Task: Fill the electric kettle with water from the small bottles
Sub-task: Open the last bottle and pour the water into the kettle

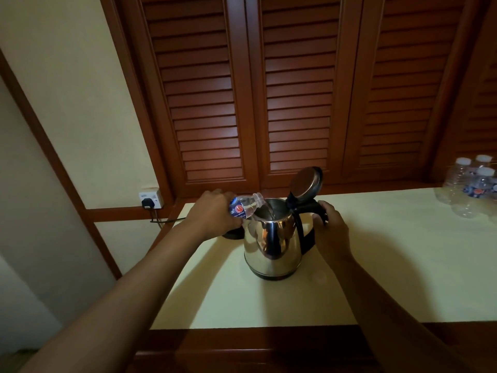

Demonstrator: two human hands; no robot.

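A shiny steel electric kettle (271, 243) stands on the pale table (390, 278) with its lid (305, 185) swung up. My left hand (212, 214) grips a small clear water bottle (246, 205) tipped on its side over the kettle's mouth, and a thin stream of water runs from its neck into the kettle. My right hand (329, 224) grips the kettle's black handle (309, 208).
The kettle's black base (232, 235) lies behind my left hand, its cord running to a wall socket (151, 198). Three small capped bottles (468, 184) stand at the table's far right. Brown louvred doors (295, 90) close off the back.
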